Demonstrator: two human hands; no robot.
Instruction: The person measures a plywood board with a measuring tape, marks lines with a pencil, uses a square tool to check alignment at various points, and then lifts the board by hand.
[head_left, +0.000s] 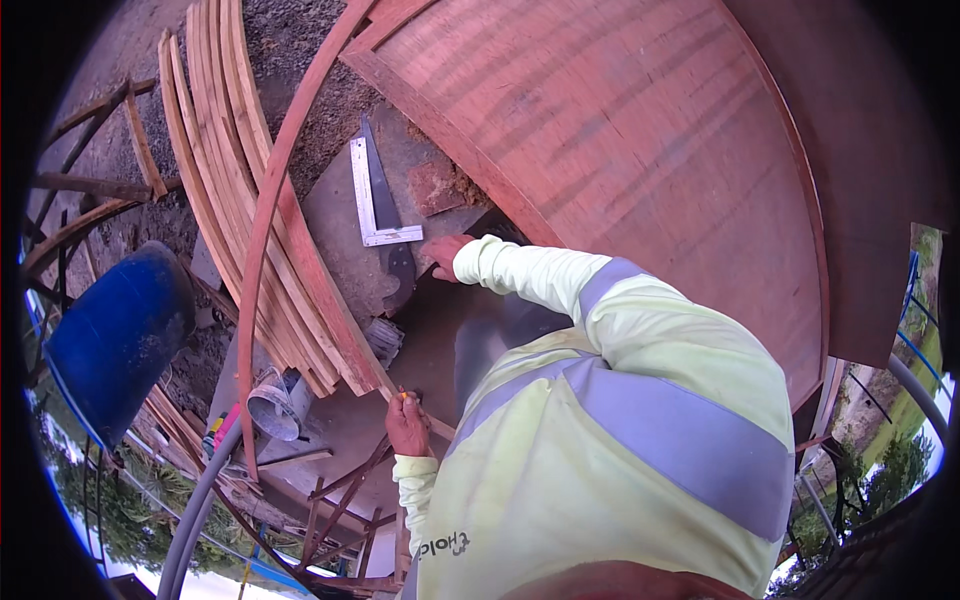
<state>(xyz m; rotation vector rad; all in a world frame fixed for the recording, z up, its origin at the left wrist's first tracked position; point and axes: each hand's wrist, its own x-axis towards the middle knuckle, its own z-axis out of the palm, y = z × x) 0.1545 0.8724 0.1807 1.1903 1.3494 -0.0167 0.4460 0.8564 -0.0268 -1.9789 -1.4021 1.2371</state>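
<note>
My left hand (407, 424) is closed around a thin wooden strip (442, 429), which runs beside the sawn boards. A small yellow-orange thing (404, 394) shows at its fingertips; what it is cannot be told. Farther up, my right hand (446, 256) reaches over the edge of a dusty board (330, 187), fingers slightly apart and nothing visible in them. Just left of its fingertips lies a metal try square (365, 191) across a handsaw (384, 191), whose dark handle points towards me. A reddish flat piece (435, 187) rests on the same board.
Long sawn boards (225, 165) lie on the left, crossed by a reddish wooden strip (262, 202). A large reddish plywood panel (600, 127) with a framed edge fills the upper right. A blue plastic drum (124, 337), a dirty bucket (277, 409) and grey pipes (199, 517) are at the left.
</note>
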